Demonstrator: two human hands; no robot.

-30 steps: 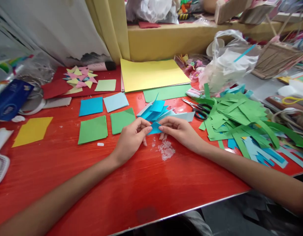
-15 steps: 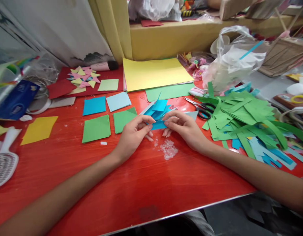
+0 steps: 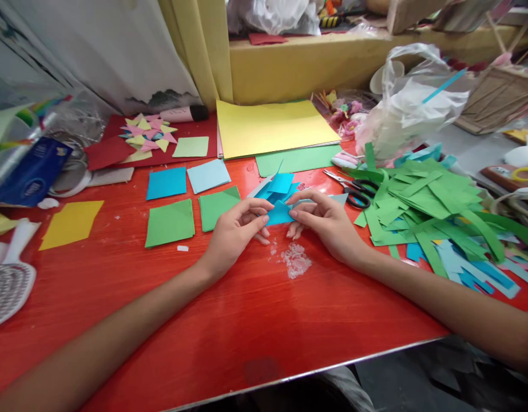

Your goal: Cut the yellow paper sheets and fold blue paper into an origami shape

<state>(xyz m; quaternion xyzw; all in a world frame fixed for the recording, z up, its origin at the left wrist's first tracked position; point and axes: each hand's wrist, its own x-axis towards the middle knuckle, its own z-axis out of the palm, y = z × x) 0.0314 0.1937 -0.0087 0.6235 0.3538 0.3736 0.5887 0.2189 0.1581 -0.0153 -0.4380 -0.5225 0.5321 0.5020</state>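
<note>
Between my hands is a piece of blue paper (image 3: 280, 215), with more folded blue paper pieces (image 3: 281, 184) lying just behind it on the red table (image 3: 264, 309). My left hand (image 3: 238, 228) pinches the left side of the blue paper between thumb and fingers. On its right side, my right hand (image 3: 321, 220) grips the paper the same way. Part of the sheet is hidden behind my fingertips. Below my hands, a whitish patch (image 3: 296, 261) marks the tabletop.
Left of my hands lie blue squares (image 3: 166, 183), pale blue squares (image 3: 209, 175) and green squares (image 3: 170, 223). Scissors (image 3: 353, 187) rest to the right, beside a heap of green paper strips (image 3: 422, 197). Yellow sheets (image 3: 276, 129) lie behind, near a plastic bag (image 3: 413, 109).
The blue paper between my hands shows more of its surface now, and my fingertips have shifted slightly apart. The whole view has moved a little.
</note>
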